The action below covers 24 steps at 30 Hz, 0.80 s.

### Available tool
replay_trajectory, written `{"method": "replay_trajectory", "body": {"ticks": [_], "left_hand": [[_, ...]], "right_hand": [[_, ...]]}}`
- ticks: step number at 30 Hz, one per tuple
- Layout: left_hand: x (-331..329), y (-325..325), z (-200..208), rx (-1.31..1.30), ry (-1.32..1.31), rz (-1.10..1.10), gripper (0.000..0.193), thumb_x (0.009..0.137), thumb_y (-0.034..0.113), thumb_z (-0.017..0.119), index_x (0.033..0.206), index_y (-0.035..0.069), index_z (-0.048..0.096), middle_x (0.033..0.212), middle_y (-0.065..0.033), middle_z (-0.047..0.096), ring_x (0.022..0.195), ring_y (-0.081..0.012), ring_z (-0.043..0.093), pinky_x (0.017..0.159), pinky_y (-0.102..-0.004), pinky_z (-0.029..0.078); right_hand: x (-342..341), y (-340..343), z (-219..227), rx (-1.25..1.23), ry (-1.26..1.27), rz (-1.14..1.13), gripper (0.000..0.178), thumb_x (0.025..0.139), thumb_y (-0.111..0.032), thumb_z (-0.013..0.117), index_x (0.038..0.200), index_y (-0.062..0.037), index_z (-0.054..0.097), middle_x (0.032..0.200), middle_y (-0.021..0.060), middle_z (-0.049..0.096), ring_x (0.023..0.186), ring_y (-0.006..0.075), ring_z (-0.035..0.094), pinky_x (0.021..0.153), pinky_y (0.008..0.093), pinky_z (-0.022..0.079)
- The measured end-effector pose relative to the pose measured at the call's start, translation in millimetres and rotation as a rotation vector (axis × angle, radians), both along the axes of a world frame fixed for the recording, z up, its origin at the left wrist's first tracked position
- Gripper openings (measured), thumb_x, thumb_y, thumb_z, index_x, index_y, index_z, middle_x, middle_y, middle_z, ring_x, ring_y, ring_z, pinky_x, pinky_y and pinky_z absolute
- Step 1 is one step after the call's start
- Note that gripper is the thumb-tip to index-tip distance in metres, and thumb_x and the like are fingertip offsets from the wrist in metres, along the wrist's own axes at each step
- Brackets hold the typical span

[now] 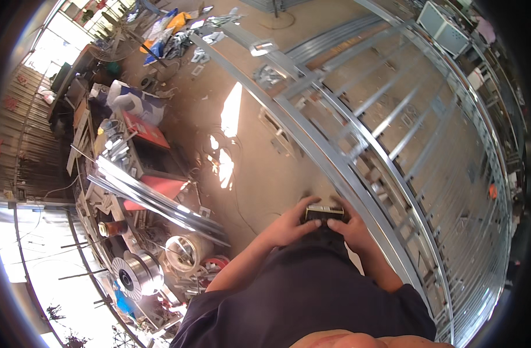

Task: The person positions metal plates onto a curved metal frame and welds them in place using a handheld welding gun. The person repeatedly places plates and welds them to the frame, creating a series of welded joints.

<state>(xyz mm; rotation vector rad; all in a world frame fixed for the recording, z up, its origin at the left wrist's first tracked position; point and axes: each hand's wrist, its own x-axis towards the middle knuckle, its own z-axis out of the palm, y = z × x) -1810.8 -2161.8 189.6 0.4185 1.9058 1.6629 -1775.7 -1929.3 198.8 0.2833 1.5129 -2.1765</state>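
Close in front of my body, both hands grip a small dark rectangular box [325, 213] with a pale yellowish edge. My left hand [291, 225] holds its left end, with the thumb along the near side. At the other end my right hand [353, 225] has its fingers curled round the far corner and its thumb on the near side. What kind of box it is, I cannot make out. Just right of my right hand runs the long grey metal rail [358, 185] of a frame.
A large welded metal frame [393, 153] with many bars fills the right side. Shiny metal bars [155, 200] jut from a cluttered bench on the left. Nearby stand a wire spool [139, 276] and a white bucket [187, 253]. Plastic bags [167, 37] lie on the far floor.
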Motion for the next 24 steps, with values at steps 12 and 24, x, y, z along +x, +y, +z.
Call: {"method": "replay_trajectory", "body": {"ticks": [12,24], "left_hand": [[-433,-105,-31,-0.542,0.375,0.237,0.038,0.095,0.016,0.07,0.131,0.006,0.066,0.095,-0.0071,0.074,0.077,-0.0132,0.068,0.074,-0.033,0.055],[-803,-76,-172,-0.902,0.784,0.205,0.031,0.083,0.026,0.073,0.109,0.009,0.072,0.119,-0.0143,0.068,0.104,-0.0376,0.067,0.088,-0.0487,0.055]], "right_hand": [[-80,-15,-168,1.099,-0.041,-0.089,0.041,0.083,-0.014,0.076,0.123,-0.0145,0.068,0.11,0.012,0.071,0.1,0.0329,0.07,0.087,0.0455,0.055],[-110,-179,-142,0.835,-0.61,-0.244,0.036,0.085,-0.012,0.073,0.121,-0.0107,0.07,0.116,0.016,0.071,0.107,0.0373,0.068,0.093,0.0438,0.055]]}}
